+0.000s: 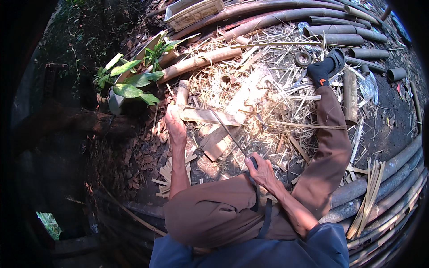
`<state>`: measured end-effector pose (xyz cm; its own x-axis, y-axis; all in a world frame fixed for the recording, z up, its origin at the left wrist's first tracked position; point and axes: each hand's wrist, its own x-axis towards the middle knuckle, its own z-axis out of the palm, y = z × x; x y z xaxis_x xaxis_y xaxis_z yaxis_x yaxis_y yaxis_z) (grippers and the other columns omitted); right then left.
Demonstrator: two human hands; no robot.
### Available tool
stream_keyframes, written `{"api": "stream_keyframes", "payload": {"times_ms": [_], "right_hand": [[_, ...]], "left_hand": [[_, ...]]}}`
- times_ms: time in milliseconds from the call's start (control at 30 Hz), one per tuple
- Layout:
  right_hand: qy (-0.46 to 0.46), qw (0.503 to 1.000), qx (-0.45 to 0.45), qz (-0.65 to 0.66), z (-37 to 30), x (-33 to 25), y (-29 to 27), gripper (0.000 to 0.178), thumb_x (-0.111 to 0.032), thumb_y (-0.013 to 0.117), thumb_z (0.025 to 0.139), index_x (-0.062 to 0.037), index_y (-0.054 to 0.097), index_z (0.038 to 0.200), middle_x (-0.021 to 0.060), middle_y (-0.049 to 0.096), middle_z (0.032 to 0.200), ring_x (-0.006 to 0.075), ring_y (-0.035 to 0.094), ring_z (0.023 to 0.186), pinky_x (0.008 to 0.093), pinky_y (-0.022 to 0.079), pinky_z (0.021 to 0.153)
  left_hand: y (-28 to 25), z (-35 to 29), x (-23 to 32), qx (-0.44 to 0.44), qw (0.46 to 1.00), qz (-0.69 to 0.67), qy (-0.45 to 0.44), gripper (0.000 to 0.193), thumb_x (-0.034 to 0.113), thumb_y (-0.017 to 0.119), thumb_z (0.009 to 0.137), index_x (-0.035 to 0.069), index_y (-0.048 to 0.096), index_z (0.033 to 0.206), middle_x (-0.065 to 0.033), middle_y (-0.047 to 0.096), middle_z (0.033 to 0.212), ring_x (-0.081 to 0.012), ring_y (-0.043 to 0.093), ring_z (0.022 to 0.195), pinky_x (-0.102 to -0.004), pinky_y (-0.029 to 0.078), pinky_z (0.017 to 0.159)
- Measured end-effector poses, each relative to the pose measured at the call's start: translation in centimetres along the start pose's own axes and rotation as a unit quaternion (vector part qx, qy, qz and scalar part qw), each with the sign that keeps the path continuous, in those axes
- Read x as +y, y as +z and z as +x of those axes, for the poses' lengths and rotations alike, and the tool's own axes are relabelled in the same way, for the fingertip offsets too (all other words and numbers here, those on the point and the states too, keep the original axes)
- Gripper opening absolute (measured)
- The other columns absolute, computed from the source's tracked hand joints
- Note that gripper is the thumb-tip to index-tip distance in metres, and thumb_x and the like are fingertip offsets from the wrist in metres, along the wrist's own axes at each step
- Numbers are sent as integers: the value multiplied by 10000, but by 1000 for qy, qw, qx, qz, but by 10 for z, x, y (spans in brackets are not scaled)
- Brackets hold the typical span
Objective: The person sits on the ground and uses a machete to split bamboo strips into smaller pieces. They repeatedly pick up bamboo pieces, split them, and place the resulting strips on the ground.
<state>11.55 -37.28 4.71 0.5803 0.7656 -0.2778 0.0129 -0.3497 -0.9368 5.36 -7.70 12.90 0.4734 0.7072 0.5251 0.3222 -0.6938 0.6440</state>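
1. Gripping the near end of a flat, pale split-bamboo slat, the left hand is closed around it, fingers wrapped over its edge.
2. That slat lies roughly level across a pale wooden chopping block, amid a heap of straw-coloured bamboo shavings.
3. Closed in a fist, the right hand holds the dark handle of a long, thin-bladed knife.
4. Its blade runs up and to the left from the fist and meets the slat near its middle; whether the edge has bitten into the bamboo cannot be told.
5. Both forearms come in from the lower edge over brown trousers; the person's right leg stretches out to a black sock and sandal.
6. Short cut bamboo pieces lie on the ground just beside the left forearm.
7. Long round bamboo poles are stacked at the top, and more at the lower right.
8. A broad-leaved green plant grows to the left of the slat.
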Motion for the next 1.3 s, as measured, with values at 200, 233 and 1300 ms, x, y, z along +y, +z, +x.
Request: {"api": "stream_keyframes", "payload": {"times_ms": [200, 233, 1300], "right_hand": [[-98, 995, 10, -22, -1, -29, -4, 330, -381, 590, 909, -64, 553, 990, 179, 593, 653, 385, 619, 612, 434, 474, 572], [-96, 995, 15, -12, -1, -30, -3, 312, -356, 589, 914, -54, 550, 980, 175, 581, 646, 360, 603, 595, 420, 466, 566], [283, 912, 41, 295, 32, 103, -5, 442, -539, 461, 965, -105, 505, 891, 3, 469, 589, 115, 452, 442, 280, 404, 412]], "left_hand": [[26, -15, 0, -16, 998, -45, -46, 347, 187, 386, 1049, -97, 500, 1213, -147, 610, 1053, -181, 553, 962, -313, 445, 888], [26, -16, -1, -5, 998, -50, -38, 347, 186, 388, 1048, -98, 502, 1212, -147, 613, 1051, -184, 554, 961, -313, 445, 887], [84, 8, 26, 145, 796, -540, -233, 483, 535, 396, 994, 71, 529, 996, -24, 510, 912, -115, 475, 852, -264, 405, 806]]}}
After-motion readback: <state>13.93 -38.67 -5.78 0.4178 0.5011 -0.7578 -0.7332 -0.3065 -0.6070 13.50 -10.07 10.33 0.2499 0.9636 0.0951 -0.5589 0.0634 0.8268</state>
